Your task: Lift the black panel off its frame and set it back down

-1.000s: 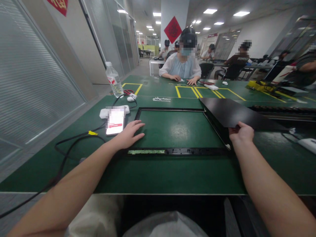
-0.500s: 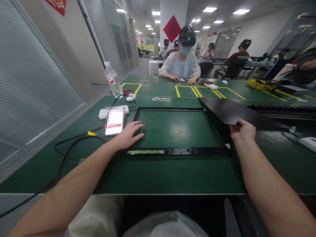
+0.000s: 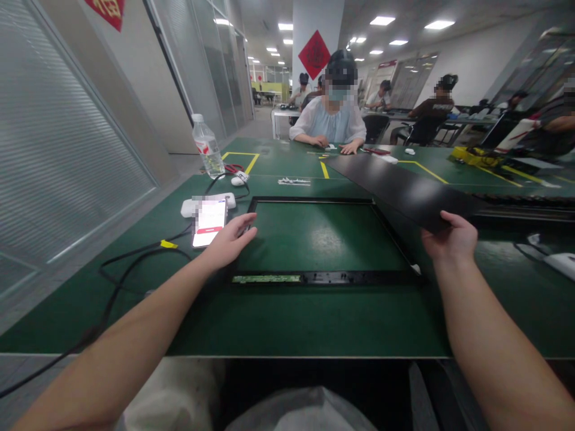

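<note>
In the head view I saw my left hand (image 3: 229, 239) lying flat with its fingers spread, pressing on the left side of the black frame (image 3: 323, 277) just beside the phone (image 3: 209, 222); it gripped nothing. My right hand (image 3: 451, 239) was closed on the near corner of the black panel (image 3: 399, 188), thumb on top and fingers beneath. The panel hung tilted in the air above the frame's far right corner, clear of the worktop (image 3: 291, 323); the frame lay flat near the worktop's front edge. I judged the step to be carrying the panel over the frame with the frame held steady. Setting it down would call for squaring its edges to the frame's opening and keeping the left fingers clear.
</note>
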Tool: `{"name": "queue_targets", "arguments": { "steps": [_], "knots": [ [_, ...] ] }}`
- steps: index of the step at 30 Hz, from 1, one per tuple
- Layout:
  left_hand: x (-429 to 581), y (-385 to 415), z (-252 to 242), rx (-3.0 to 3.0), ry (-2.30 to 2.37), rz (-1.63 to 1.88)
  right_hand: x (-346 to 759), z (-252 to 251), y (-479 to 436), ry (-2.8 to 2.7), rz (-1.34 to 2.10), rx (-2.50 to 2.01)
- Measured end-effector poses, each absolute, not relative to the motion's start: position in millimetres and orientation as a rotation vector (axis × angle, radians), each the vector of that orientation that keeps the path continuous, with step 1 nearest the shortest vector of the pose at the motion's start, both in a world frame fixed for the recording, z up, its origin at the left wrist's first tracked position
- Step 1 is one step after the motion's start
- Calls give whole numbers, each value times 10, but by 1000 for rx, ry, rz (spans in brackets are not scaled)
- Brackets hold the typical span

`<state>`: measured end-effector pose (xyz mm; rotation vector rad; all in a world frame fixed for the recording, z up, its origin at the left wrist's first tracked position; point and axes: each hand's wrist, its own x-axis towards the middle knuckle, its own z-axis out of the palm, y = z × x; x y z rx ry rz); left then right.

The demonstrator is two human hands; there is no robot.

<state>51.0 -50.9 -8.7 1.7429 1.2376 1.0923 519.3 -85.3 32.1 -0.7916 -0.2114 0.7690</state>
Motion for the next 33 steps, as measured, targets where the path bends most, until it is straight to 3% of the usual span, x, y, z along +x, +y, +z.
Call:
{"name": "queue_targets", "arguments": {
  "steps": [6,12,29,33],
  "knots": [
    [571,-514,-10,1126,1072,1336,5141,329,-936,-292,868,-810],
    [523,-501,106,799,969,1242,5249,224,-893,-318,956,-896],
    [536,-590,347,736,848,1389,5078,205,-943,-706,1425,-1308],
    [551,-637,396,755,855,1420,5137,163,-886,-690,1349,-1308]
  ]
}}
